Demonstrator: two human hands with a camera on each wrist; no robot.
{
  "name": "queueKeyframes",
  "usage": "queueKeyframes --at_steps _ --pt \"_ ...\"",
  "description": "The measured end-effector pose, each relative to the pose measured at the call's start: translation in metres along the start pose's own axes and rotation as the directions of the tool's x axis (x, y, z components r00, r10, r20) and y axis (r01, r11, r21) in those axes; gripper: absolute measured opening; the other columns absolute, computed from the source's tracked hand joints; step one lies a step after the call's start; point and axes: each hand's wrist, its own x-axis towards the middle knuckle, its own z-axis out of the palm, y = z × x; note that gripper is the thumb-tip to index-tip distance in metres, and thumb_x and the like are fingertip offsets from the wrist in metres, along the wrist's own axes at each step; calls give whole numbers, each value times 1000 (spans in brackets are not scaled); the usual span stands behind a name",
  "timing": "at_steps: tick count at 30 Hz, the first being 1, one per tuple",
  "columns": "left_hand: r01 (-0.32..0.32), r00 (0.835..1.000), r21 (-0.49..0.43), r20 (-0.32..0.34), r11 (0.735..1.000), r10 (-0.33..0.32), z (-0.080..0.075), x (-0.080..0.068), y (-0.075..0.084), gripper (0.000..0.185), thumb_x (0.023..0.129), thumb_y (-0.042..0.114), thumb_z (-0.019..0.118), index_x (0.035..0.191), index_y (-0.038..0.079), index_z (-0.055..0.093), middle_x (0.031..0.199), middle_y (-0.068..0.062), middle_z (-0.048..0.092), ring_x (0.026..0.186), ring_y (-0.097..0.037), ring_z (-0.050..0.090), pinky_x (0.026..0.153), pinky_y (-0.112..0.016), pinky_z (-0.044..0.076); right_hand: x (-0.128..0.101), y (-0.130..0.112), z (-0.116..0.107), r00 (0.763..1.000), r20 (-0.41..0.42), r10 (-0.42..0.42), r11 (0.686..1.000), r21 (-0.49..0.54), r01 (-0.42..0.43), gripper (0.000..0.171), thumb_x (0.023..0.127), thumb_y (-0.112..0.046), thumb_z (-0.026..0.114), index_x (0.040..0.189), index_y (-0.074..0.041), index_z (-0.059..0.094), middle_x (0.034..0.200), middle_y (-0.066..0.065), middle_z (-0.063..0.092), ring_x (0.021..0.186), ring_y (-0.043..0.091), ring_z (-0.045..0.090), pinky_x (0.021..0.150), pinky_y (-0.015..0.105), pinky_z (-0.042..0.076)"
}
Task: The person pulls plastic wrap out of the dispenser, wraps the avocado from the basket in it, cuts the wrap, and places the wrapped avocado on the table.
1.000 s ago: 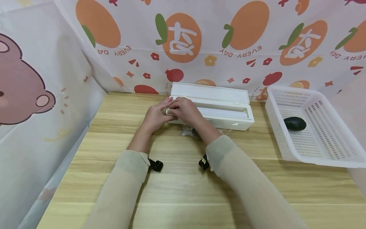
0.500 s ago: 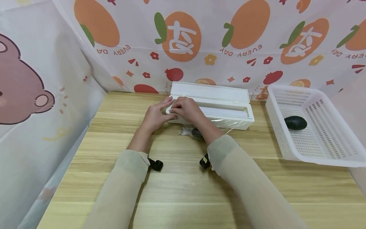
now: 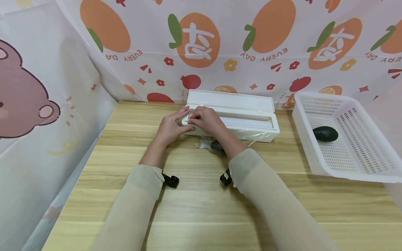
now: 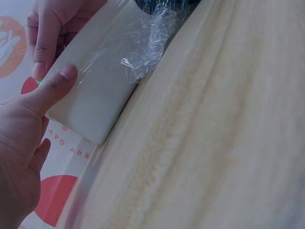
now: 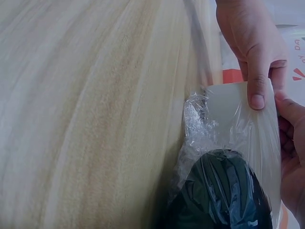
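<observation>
A white cling film box (image 3: 255,135) lies with its lid (image 3: 230,101) raised against the backdrop. Inside rests a white cling film roll (image 3: 246,123) with yellow-green at its right end. My left hand (image 3: 171,128) grips the box's left end, thumb on the front wall. At that same end, my right hand (image 3: 205,120) has curled fingers over the opening, seemingly pinching the roll's end; a green speck (image 4: 39,81) shows at its thumb tip. Clear film (image 5: 196,121) hangs down the front wall, crumpled around a dark green avocado-like object (image 5: 221,191) in front of the box.
A white perforated basket (image 3: 317,153) stands to the right with another dark green avocado-like object (image 3: 325,134) inside. Wooden tabletop (image 3: 194,216) stretches in front of the box. A printed fruit backdrop (image 3: 232,38) rises behind, and another printed sheet (image 3: 28,167) hangs at the left.
A second ago a pale green and white end showed between the hands; it has gone down into the box, hidden behind my right fingers. My left hand stays at the box end.
</observation>
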Motion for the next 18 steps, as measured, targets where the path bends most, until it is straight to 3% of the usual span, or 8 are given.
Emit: queueKeyframes --at_steps 6,12,18 --pt "-11 1000 -8 -4 1000 11 3 -1 -2 73 74 36 86 138 18 57 147 10 49 140 -9 41 109 -37 42 -3 3 2 1000 -13 -1 1000 5 1 16 90 -24 73 92 -10 79 94 0 71 87 13 60 75 23 49" --pt "-24 1000 -18 12 1000 24 2 0 -2 73 75 35 85 139 13 56 156 7 38 146 -7 28 113 -40 37 -2 3 3 999 -31 -29 1000 8 29 16 89 -23 73 92 -9 80 92 0 72 86 14 61 74 24 49" --pt "-39 999 17 37 999 39 1 1 0 72 77 33 83 140 16 54 150 8 44 144 -7 34 113 -37 37 -1 3 2 1000 -16 -18 1000 -16 18 17 91 -25 72 94 -10 79 95 0 72 88 13 60 75 23 49"
